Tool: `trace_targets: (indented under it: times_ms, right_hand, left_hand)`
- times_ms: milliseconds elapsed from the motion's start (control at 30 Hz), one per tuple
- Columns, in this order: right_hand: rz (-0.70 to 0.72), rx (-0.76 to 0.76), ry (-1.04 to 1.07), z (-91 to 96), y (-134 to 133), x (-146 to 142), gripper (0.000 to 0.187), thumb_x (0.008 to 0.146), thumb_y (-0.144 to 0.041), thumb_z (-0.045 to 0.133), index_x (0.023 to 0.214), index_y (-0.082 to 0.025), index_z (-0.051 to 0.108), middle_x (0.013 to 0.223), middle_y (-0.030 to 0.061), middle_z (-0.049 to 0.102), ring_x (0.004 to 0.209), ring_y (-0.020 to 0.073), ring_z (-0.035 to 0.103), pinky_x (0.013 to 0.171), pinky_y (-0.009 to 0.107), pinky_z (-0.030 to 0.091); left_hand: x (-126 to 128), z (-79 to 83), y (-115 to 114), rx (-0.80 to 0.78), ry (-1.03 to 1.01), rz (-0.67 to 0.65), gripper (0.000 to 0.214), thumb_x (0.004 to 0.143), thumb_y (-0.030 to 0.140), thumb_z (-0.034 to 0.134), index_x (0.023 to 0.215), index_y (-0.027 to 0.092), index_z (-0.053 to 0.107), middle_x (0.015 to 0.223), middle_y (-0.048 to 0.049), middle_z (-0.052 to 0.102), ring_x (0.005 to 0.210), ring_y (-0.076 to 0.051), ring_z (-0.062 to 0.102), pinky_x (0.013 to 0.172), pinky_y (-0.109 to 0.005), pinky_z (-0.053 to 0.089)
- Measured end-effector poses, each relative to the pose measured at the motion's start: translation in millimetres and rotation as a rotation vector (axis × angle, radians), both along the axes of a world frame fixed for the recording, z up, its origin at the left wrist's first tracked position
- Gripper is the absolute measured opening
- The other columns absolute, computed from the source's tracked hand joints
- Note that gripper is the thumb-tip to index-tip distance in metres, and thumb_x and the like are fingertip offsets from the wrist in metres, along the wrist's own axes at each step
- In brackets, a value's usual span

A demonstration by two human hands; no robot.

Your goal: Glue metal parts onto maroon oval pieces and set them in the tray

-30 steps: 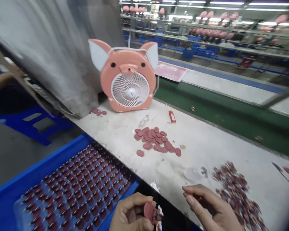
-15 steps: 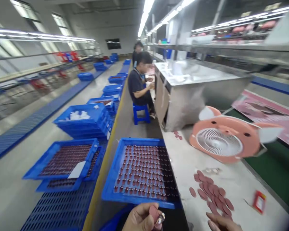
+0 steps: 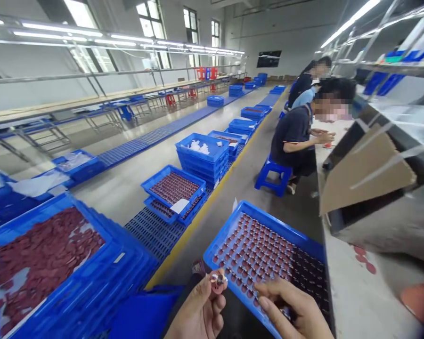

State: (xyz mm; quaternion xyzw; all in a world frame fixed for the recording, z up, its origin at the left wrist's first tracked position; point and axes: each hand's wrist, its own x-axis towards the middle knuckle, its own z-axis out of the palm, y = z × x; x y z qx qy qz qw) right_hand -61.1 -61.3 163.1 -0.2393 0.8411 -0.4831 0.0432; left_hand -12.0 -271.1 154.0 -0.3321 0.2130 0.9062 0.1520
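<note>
My left hand [image 3: 199, 310] is closed, pinching a small reddish round piece [image 3: 218, 281] with white and dark bits on it between thumb and fingertips. To its right, my right hand [image 3: 293, 306] is over the near edge of a blue tray [image 3: 219, 238]. Its thumb and forefinger curl close together; whatever is between them is hidden or too small to name. Rows of small reddish-brown pieces [image 3: 257, 249] with shiny dark parts fill that tray, the right side lying in shadow.
At left, a stack of blue trays [image 3: 116, 254] holds loose reddish discs [image 3: 45, 254]. More filled trays [image 3: 173, 188] stand along the slatted walkway [image 3: 155, 235]. A person [image 3: 297, 127] sits on a blue stool [image 3: 273, 176] ahead. The bench [image 3: 353, 292] at right carries a metal box and cardboard [image 3: 367, 169].
The view has swung left, bringing the stack of loose discs into sight. My right hand has gone from beside the discs on the bench to over the tray. My left hand still holds its piece.
</note>
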Motion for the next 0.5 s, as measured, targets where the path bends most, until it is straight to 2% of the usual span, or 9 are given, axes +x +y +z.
trace_targets:
  times_ms: [100,167,267,367,500]
  right_hand:
    - [0.126,-0.053,-0.009,14.7,-61.2,-28.4,0.011,0.087,-0.028,0.056,0.094,-0.025,0.063,0.083,0.0004,0.066,0.072,0.012,0.063,0.069,0.019,0.051]
    - [0.16,-0.056,-0.005,14.3,-101.8,-50.9,0.012,0.086,-0.026,0.056,0.097,-0.024,0.062,0.085,0.0012,0.065,0.072,0.0119,0.062,0.068,0.02,0.05]
    - [0.165,-0.022,-0.016,-2.7,-167.7,-98.7,0.017,0.086,-0.028,0.056,0.101,-0.024,0.062,0.086,0.0027,0.064,0.07,0.0132,0.062,0.065,0.021,0.05]
    - [0.089,-0.036,-0.156,-29.7,-244.9,-159.7,0.021,0.085,-0.035,0.056,0.1,-0.022,0.064,0.084,0.0043,0.065,0.07,0.0155,0.062,0.063,0.023,0.049]
    - [-0.04,-0.263,-0.545,-54.3,-352.0,-236.3,0.036,0.083,-0.049,0.056,0.094,-0.016,0.065,0.072,0.0044,0.061,0.057,0.0134,0.054,0.051,0.023,0.045]
  left_hand:
    - [-18.0,-5.1,-35.5,0.011,0.008,0.046,0.038,0.065,0.032,0.077,0.098,0.017,0.068,0.075,0.0011,0.072,0.058,-0.008,0.065,0.045,-0.017,0.052]
    - [-39.0,-12.5,-65.3,-0.042,0.008,0.066,0.037,0.064,0.031,0.077,0.098,0.018,0.068,0.074,0.0012,0.072,0.059,-0.009,0.065,0.045,-0.016,0.052]
    - [-86.0,-28.8,-122.9,-0.22,0.03,0.082,0.036,0.061,0.03,0.08,0.093,0.02,0.069,0.076,-0.0002,0.073,0.065,-0.01,0.067,0.047,-0.016,0.051]
    - [-146.6,-45.1,-194.0,-0.487,0.162,0.112,0.039,0.054,0.032,0.084,0.088,0.02,0.071,0.08,-0.0034,0.073,0.07,-0.014,0.067,0.051,-0.017,0.051]
    - [-222.8,-54.8,-290.7,-0.803,0.397,0.183,0.028,0.058,0.029,0.081,0.084,0.022,0.073,0.079,-0.0031,0.069,0.072,-0.018,0.067,0.066,-0.025,0.054]
